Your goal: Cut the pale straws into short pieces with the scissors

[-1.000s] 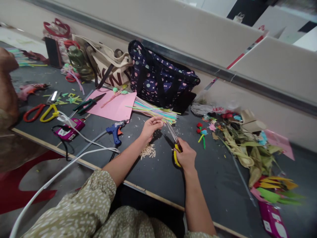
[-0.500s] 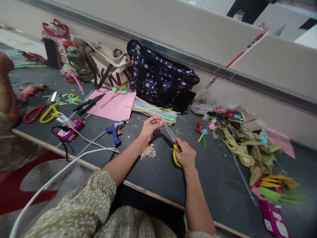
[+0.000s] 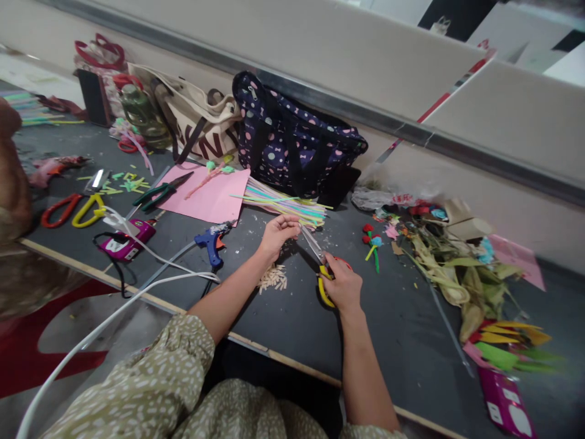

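My right hand (image 3: 343, 282) is closed round the yellow and red handles of a pair of scissors (image 3: 314, 246), whose blades point up and left. The blade tips reach the fingertips of my left hand (image 3: 278, 236). Those fingers are pinched together; whatever they hold is too small to make out. Just below my left hand lies a small pile of short pale cut pieces (image 3: 274, 278) on the dark table (image 3: 292, 329). Beyond my hands is a bundle of pastel pipe cleaners (image 3: 287, 201).
A blue glue gun (image 3: 211, 244), a pink sheet (image 3: 210, 204), pliers (image 3: 158, 196) and a second pair of scissors (image 3: 82, 204) lie to the left. Bags (image 3: 292, 140) stand at the back. Small pipe-cleaner flowers (image 3: 373, 244) and dried leaves (image 3: 450, 274) lie right. A white cable (image 3: 137, 292) crosses the table edge.
Almost nothing differs. My hands and the scissors keep the same place at the pinched fingertips; the whole view has shifted very slightly.
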The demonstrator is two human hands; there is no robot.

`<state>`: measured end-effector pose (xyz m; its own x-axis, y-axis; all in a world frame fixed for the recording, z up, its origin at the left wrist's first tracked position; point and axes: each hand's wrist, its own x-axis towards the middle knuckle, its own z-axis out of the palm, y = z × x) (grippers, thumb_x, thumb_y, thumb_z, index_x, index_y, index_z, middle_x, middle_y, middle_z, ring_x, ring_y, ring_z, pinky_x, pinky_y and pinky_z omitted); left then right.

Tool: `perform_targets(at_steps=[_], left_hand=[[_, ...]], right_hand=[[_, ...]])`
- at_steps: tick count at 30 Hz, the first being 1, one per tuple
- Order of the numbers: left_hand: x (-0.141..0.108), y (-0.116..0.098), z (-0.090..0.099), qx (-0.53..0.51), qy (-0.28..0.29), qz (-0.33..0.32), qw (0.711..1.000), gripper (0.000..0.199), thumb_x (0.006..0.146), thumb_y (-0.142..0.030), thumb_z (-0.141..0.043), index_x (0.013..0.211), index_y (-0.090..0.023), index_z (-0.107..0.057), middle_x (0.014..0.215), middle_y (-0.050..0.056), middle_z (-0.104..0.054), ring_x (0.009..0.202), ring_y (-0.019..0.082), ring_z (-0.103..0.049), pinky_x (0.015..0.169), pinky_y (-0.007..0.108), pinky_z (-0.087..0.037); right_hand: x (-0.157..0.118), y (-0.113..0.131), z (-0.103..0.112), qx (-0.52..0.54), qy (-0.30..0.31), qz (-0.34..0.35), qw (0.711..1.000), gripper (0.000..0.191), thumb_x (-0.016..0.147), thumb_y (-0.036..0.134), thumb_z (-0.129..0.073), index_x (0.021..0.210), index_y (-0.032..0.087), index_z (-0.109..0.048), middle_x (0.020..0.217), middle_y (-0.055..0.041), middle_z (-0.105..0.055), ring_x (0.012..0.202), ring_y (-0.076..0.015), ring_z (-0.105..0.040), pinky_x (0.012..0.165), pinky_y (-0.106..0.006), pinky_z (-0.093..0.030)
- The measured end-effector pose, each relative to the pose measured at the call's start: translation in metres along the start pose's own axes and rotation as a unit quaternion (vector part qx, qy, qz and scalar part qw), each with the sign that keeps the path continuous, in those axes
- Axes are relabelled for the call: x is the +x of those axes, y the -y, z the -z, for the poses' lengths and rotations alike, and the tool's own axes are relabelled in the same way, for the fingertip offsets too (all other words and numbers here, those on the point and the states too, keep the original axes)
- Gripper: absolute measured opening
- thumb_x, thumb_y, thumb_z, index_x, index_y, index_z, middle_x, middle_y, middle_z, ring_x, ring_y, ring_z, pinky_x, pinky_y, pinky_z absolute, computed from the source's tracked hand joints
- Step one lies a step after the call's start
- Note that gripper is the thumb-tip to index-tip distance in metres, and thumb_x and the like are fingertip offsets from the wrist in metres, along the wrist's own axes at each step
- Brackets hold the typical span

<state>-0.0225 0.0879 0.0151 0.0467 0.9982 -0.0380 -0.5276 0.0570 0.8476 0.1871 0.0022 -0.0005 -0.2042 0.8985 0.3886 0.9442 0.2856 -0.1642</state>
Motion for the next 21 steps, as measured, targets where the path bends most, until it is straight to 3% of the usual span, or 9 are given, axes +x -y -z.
perform_targets(at_steps=[21], left_hand=[[-0.0009, -0.002, -0.0019, 0.002, 0.002, 0.001, 1.0, 0.037, 0.057, -0.024, -0.08, 0.09, -0.013, -0.066, 0.07, 0.0, -0.064, 0.06, 0.009, -0.057, 0.06, 0.023, -0.048]], right_hand=[[-0.0021, -0.0014, -0.003, -0.006, -0.017, 0.01, 1.0, 0.042, 0.081, 0.024, -0.055, 0.122, 0.024, -0.061, 0.093, -0.0024, -0.071, 0.076, -0.013, -0.063, 0.064, -0.021, -0.043]])
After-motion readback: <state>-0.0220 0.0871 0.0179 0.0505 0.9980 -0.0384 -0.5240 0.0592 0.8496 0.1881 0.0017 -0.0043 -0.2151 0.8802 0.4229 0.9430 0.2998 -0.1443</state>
